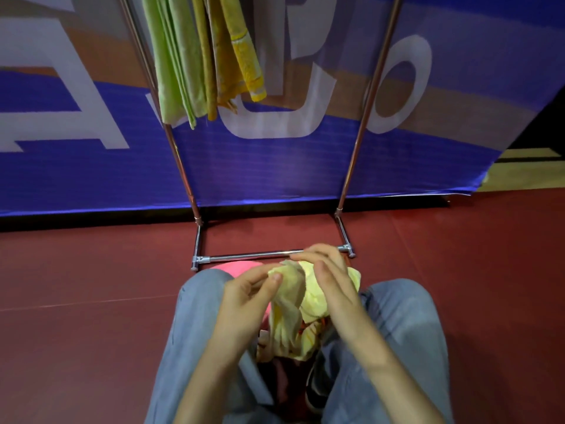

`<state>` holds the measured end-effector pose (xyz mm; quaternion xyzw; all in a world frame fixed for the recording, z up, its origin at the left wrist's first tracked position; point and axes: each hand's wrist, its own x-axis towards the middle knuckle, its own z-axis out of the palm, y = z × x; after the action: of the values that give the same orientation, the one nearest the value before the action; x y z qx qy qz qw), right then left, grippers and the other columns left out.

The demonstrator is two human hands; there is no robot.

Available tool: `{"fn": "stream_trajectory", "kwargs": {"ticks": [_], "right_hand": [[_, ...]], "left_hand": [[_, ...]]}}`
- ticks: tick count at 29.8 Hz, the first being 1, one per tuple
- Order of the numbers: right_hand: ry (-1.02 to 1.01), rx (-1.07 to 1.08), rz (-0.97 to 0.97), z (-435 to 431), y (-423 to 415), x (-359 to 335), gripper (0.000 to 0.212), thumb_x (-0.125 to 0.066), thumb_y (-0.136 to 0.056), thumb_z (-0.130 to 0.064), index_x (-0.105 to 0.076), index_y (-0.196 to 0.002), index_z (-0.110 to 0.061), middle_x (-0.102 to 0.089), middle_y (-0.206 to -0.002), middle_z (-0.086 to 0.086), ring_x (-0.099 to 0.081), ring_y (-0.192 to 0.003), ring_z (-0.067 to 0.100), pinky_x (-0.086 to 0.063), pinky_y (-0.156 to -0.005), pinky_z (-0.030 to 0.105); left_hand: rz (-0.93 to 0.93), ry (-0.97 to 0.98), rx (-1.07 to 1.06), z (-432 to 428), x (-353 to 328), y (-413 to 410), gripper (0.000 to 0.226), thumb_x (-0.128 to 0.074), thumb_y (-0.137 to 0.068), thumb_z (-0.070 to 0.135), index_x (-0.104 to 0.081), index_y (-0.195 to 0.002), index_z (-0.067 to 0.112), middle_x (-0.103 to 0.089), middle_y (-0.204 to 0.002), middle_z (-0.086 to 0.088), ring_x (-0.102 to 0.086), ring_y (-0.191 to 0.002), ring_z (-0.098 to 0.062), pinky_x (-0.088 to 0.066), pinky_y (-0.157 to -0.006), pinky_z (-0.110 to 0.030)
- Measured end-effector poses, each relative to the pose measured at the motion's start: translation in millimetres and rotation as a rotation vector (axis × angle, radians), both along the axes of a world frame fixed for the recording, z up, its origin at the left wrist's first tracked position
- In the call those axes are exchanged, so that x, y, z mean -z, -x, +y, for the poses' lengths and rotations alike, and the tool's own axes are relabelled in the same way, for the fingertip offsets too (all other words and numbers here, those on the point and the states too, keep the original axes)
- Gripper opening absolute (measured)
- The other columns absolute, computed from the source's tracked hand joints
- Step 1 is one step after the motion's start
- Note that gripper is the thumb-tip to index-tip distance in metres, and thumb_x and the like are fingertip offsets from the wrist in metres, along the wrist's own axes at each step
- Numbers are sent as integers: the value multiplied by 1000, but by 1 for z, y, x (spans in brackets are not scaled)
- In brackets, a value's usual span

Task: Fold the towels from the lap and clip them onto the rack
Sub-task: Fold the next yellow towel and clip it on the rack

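Far left on my feed, the blue-and-brown banner (pixel 76 172) shows a big white "A". Further right I make out a "U"-like shape and an "O" — no whole word. Green towels (pixel 174 65) and orange-yellow towels (pixel 237 56) hang on the rack (pixel 183 166). Near, a pink towel (pixel 241 267) lies on the lap. The left hand (pixel 247 296) pinches an edge of the pale yellow towel (pixel 312 298) — the right hand (pixel 331 278) grips its bunched top between thumb and curled fingers.

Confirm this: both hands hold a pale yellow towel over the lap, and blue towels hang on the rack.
Not blue. The head view shows green towels and yellow towels on the rack; the left hand and right hand do hold the pale yellow towel.
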<state>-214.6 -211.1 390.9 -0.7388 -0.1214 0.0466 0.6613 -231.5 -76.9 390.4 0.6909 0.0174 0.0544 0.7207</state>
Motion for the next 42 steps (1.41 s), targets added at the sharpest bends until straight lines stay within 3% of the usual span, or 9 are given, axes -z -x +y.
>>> {"fn": "stream_trajectory", "kwargs": {"ticks": [6,12,16,20,23,25,35,39,42], "right_hand": [[184,-235,85,-18,-20,-2,40,-31,-73,-61,-62,-82,-36,-42,-123,-18,-29,-124,-8,-17,-91,-6],[105,-476,283,-8,-29,-2,69,-38,-56,-89,-62,-90,-33,-49,-121,-22,-39,-124,-7,-27,-100,14],[112,-588,296,0,-24,-11,47,-48,-58,-82,-63,-71,-40,-48,-120,-22,-48,-107,4,-36,-93,16],[174,-648,285,-2,-25,-10,48,-49,-60,-80,-68,-76,-39,-48,-115,-25,-51,-106,4,-36,-91,11],[329,-684,292,-10,-28,-2,25,-51,-86,-46,-62,-68,-32,-46,-118,-17,-40,-110,-12,-30,-95,12],[426,-658,277,-22,-30,6,24,-49,-91,-23,-60,-70,-28,-45,-120,-9,-39,-113,-5,-27,-99,18],[629,-593,103,-60,-37,23,23,-69,-78,-23,-55,-64,-34,-47,-111,-24,-35,-109,-21,-18,-89,-5],[400,-285,-110,-61,-39,13,15,-61,-73,-38,-55,-65,-27,-58,-101,-6,-51,-98,-8,-32,-89,3],[238,-143,-233,-62,-44,-2,7,-56,-74,-34,-58,-68,-36,-58,-94,-6,-54,-88,-7,-39,-80,6]], "left_hand": [[-49,-66,135,12,-7,6,18,-52,-74,16,-66,-80,25,-72,-75,21,-63,-76,9,-46,-72,-7],[-49,-89,213,24,-12,9,16,-52,-75,14,-66,-81,19,-72,-76,19,-62,-77,8,-46,-72,-7],[-33,-69,217,32,-14,14,16,-52,-73,13,-66,-79,17,-72,-73,19,-62,-73,9,-45,-70,-6],[-18,-76,202,38,-15,13,17,-50,-74,14,-66,-82,14,-72,-76,17,-63,-76,6,-46,-71,-7],[-30,-94,192,41,-16,11,15,-53,-78,11,-66,-85,10,-73,-78,15,-63,-77,5,-46,-72,-7],[-26,-102,176,43,-14,10,12,-55,-83,4,-66,-84,9,-72,-75,14,-62,-75,5,-46,-71,-6],[63,-176,66,55,-13,3,24,-49,-86,-4,-67,-81,10,-71,-66,14,-61,-71,3,-48,-70,-7],[62,-211,14,62,-14,1,24,-50,-86,-3,-67,-79,13,-70,-64,17,-61,-68,5,-47,-68,-5],[39,-222,-22,63,-17,-2,22,-52,-85,-3,-66,-80,13,-69,-62,17,-61,-65,5,-48,-66,-6]]}}
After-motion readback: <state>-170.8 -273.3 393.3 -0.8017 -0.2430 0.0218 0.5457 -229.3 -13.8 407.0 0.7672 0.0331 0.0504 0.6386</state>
